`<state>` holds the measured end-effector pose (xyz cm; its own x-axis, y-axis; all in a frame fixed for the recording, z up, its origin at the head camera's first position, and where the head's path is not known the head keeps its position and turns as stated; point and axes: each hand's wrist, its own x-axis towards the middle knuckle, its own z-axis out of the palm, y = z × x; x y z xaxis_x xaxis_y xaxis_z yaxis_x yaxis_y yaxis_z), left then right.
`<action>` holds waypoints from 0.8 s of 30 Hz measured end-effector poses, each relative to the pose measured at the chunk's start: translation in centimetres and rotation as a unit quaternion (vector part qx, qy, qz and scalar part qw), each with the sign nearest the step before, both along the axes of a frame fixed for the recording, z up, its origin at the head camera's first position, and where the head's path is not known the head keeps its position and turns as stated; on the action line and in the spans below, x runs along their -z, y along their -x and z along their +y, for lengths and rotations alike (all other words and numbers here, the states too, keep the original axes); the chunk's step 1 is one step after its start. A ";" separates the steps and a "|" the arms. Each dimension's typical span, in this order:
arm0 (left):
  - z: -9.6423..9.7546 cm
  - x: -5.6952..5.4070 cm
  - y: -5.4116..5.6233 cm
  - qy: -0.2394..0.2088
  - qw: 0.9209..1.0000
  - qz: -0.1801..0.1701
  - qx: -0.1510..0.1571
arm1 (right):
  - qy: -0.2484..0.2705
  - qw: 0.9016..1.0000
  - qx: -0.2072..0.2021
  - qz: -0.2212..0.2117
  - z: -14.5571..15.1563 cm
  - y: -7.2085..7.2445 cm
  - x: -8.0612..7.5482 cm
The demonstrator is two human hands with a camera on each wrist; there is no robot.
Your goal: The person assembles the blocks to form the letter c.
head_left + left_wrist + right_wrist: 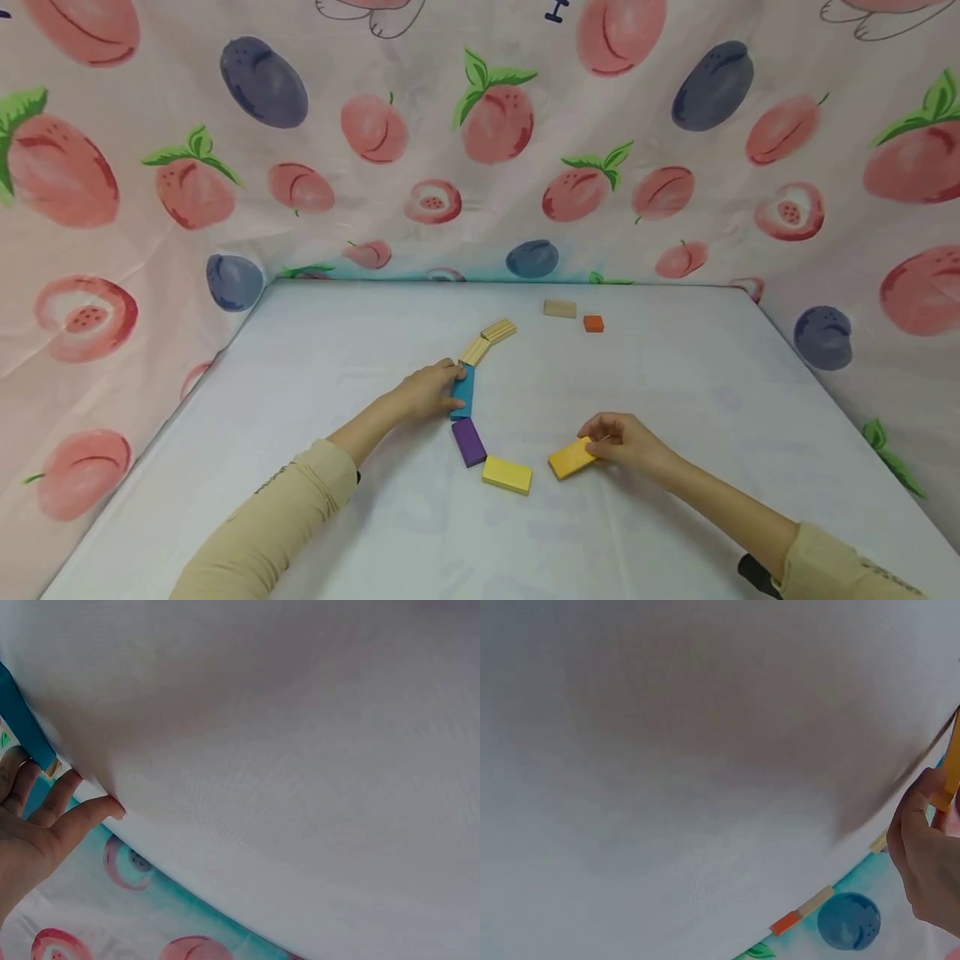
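Note:
My left hand [429, 392] holds a blue block [465, 393], thumb near its closer end and fingers at its far end. In the left wrist view, the fingers [51, 811] spread out by that block's end. My right hand [628, 442] pinches an orange-yellow block [572, 457] by its right end, and that block [951, 769] shows at the right edge of the right wrist view. From the blue block the curve runs on through a purple block [469, 442] to a yellow block [507, 474], left of the pinched one.
Two ribbed wooden blocks lie end to end beyond the blue one, the nearer block [476, 351] and the farther block [499, 331]. At the back are a plain wooden block [560, 309] and a small orange block [593, 323]. A fruit-print curtain [480, 242] borders the white table [675, 375].

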<state>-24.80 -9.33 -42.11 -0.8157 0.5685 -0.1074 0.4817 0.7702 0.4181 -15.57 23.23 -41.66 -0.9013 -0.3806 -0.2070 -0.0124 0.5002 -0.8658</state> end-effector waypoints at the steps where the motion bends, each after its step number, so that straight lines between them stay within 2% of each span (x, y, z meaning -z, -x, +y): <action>1: 0.0 0.0 0.0 0.001 1.000 -0.001 -0.001 | -0.005 1.000 -0.001 -0.001 0.0 0.1 0.0; 6: -0.1 -0.1 0.0 -0.003 1.000 -0.005 0.000 | -0.028 0.999 -0.028 0.006 0.0 0.1 0.3; 10: 0.1 0.0 0.0 -0.007 1.000 -0.008 -0.001 | -0.044 0.995 -0.071 0.053 0.1 -0.1 0.4; 14: 0.2 0.2 -0.1 -0.014 1.000 -0.009 0.002 | -0.087 0.981 -0.108 0.136 0.4 -0.2 0.5; 17: 0.2 0.3 -0.2 -0.015 1.000 -0.009 0.003 | -0.115 0.967 -0.138 0.181 0.5 -0.1 0.4; 24: 0.0 0.2 0.0 -0.006 1.000 0.003 0.002 | -0.171 0.947 -0.173 0.208 0.1 0.1 0.4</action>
<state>-24.77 -9.36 -42.30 -0.8134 0.5738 -0.0950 0.4881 0.7623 0.4250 -15.64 23.37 -42.04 -0.7652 -0.6432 -0.0265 -0.5311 0.6540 -0.5387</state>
